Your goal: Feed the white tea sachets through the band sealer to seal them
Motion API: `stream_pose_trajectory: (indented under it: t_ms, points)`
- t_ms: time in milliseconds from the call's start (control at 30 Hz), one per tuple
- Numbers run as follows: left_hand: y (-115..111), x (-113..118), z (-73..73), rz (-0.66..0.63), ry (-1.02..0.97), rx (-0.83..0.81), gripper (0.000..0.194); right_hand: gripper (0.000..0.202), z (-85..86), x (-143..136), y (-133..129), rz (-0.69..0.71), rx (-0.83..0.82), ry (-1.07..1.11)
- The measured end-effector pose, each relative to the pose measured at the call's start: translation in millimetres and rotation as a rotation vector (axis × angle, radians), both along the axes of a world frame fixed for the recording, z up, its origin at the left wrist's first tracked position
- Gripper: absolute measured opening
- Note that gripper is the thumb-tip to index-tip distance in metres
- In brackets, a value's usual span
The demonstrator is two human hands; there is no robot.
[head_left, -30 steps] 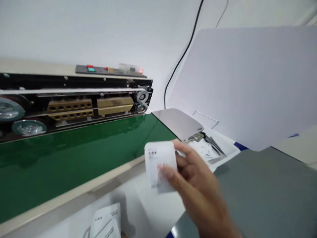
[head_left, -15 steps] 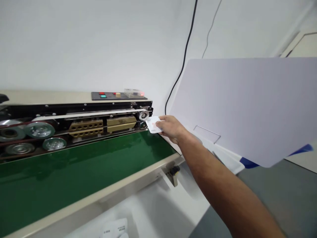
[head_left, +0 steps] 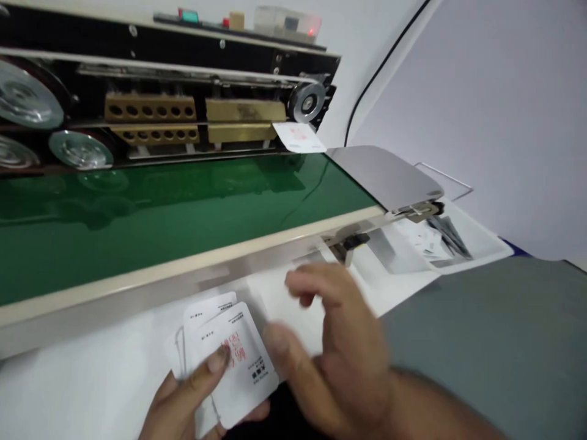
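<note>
Now leaves one white packet at the end of the black-fronted machine, just below the front roller, where in the earlier frame still pinched it with the right hand. Has drawn that hand back beside the held packets, its grip empty and fairly wide, thumb apart from curled fingers. Keeps the left grip narrow, with the left hand clasping the overlapping packets near the bottom of the view, thumb on the top face. Also brings them more fully into view than before.

Holds them above a white desk, in front of a glossy green belt with a pale rim. Shows to the right a smooth metal plate, then a white bin containing scraps. Takes in beyond these a large white panel, a black cable and a pale wall.

Points the top held packet's long axis steeply from upper left to lower right, printed face up, with red marks mid-face. Lays the machine-side packet roughly lengthwise along the belt, also print up, left edge toward the brass blocks.
</note>
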State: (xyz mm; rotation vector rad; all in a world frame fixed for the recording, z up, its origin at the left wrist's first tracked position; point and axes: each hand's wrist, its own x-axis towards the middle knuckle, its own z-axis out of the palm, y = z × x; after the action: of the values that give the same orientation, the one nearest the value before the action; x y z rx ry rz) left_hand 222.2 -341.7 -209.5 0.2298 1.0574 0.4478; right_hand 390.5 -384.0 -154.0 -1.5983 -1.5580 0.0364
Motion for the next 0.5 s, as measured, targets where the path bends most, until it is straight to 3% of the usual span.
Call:
stream_pose_trajectory:
  t_ms: [100, 167, 367, 433, 500]
  points:
    - [0, 2, 3.7, 0.048, -0.085, -0.070, 0.075, 0.046, -37.8, -18, -24, 0.125, -0.298, 0.377]
    - [-1, 2, 3.5, 0.010, -0.116, -0.106, 0.077, 0.045, -49.2, -19, -25, 0.196, -0.462, 0.519]
    - [-1, 1, 0.3, 0.073, -0.060, -0.048, 0.082, 0.021, -44.6, -10, -19, 0.238, -0.539, 0.444]
    - [-1, 2, -0.2, 0.072, -0.026, -0.036, 0.083, 0.016, -43.4, -6, -19, 0.233, -0.524, 0.531]
    - [-2, 3, -0.6, 0.034, -0.034, -0.022, 0.085, 0.017, -43.0, -3, -21, 0.258, -0.518, 0.764]
